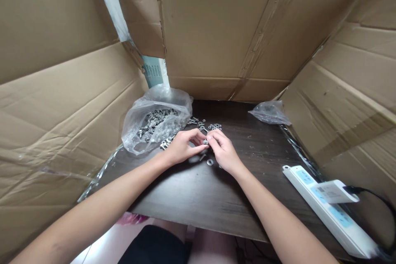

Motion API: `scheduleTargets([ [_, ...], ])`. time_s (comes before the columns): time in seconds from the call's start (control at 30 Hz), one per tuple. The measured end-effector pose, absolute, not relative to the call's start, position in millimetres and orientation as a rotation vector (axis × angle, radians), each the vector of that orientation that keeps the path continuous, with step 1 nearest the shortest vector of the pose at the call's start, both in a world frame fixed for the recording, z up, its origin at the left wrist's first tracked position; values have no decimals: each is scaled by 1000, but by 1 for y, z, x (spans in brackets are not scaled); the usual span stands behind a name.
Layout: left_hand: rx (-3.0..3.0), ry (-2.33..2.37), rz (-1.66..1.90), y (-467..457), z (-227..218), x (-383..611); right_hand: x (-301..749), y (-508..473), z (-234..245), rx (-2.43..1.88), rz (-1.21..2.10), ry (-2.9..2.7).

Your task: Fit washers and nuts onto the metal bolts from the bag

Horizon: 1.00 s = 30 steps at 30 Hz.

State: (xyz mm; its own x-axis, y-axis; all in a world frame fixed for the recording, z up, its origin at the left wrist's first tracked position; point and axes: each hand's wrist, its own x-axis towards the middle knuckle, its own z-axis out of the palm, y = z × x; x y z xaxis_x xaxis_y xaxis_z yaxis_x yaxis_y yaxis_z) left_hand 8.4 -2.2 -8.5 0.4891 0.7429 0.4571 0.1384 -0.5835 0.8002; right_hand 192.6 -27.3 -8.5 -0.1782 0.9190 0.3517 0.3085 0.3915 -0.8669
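My left hand (182, 146) and my right hand (223, 150) meet over the dark wooden table (198, 198), fingertips pinched together on a small metal bolt (205, 142) held between them. A loose washer (210, 162) lies on the table just below the hands. Several more small metal parts (213, 126) are scattered just beyond my fingers. To the left, an open clear plastic bag (154, 126) holds a heap of metal screws and nuts.
Cardboard panels (62, 103) wall in the table on the left, back and right. A second, smaller crumpled plastic bag (269, 112) lies at the back right. A white power strip (328, 204) with a plugged-in adapter sits at the right front edge.
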Motion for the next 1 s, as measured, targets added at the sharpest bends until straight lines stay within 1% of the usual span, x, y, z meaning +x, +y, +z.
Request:
scheduleTargets([
  [0.23, 2000, 731, 1101, -2, -7, 8, 194, -28, -9, -1080, 957, -1704],
  [0.33, 2020, 706, 1093, -3, -7, 8, 195, -28, -7, -1068, 938, -1736],
  [0.57, 2056, 701, 1072, -4, -6, 7, 194, -30, -6, -1048, 777, -1794],
  [1.0, 2033, 681, 1059, -5, -11, 11, 193, -29, -10, -1053, 848, -1808],
])
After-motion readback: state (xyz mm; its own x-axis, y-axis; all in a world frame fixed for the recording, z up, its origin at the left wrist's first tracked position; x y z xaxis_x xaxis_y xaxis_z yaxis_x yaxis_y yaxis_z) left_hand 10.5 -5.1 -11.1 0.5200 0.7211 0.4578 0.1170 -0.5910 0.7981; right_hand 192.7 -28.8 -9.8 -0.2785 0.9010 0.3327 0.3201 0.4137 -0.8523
